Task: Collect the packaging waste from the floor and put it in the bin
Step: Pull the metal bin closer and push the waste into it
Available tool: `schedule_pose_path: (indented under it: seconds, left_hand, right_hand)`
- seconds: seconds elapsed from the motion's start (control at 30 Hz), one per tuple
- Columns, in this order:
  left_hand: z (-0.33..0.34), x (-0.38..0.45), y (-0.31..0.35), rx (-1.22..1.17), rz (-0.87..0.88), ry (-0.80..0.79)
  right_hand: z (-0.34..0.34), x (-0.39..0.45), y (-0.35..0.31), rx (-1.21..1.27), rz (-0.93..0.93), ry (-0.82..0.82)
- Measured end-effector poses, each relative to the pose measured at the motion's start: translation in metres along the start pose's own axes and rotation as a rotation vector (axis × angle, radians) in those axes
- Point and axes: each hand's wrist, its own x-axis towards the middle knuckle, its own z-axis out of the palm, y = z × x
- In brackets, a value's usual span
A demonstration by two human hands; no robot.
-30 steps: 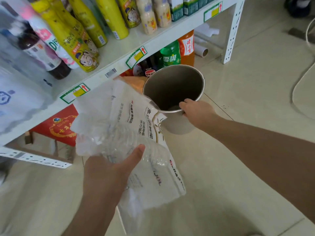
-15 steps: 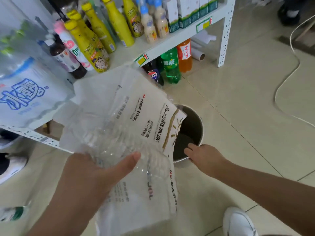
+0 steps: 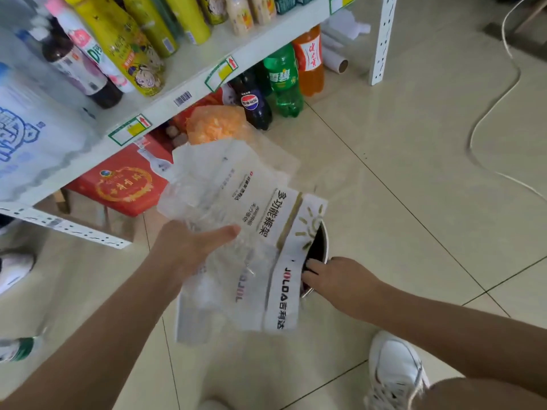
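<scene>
My left hand (image 3: 189, 247) grips a bundle of clear and white plastic packaging (image 3: 251, 238) with black printed text, thumb across its front. The bundle hangs over the round metal bin (image 3: 322, 241), covering most of its opening; only a dark sliver of the inside and part of the rim show. My right hand (image 3: 337, 279) holds the bin's near rim, fingers hooked over the edge. The bin stands on the tiled floor.
A white shelf (image 3: 189, 81) with several bottles runs along the left and back. Under it stand a red box (image 3: 124, 184), an orange bag (image 3: 213, 125) and soda bottles (image 3: 281, 81). A white cord (image 3: 485, 113) trails on the floor at right. My white shoe (image 3: 396, 368) is at bottom right.
The bin went from lifted and tilted to standing low on the floor. The packaging in my left hand has moved down and right over the bin's opening.
</scene>
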Motion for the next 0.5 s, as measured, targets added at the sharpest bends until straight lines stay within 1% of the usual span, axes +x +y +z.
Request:
schedule_pose_path:
  seconds: [0.1,0.23,0.33,0.5]
  left_hand:
    - [0.012,0.018,-0.017,0.065,-0.059,0.073]
    - [0.046,0.026,-0.029,0.251,0.033,0.112]
    - [0.071,0.03,-0.042,0.354,0.045,0.122]
    - [0.116,0.031,-0.08,0.683,-0.004,-0.027]
  right_hand:
    - [0.002,0.0,0.0,0.023,0.019,-0.003]
    - [0.001,0.002,-0.001,0.03,0.013,-0.025]
    - [0.0,0.004,-0.004,-0.018,0.014,-0.06]
    - [0.001,0.005,-0.006,-0.014,0.038,-0.096]
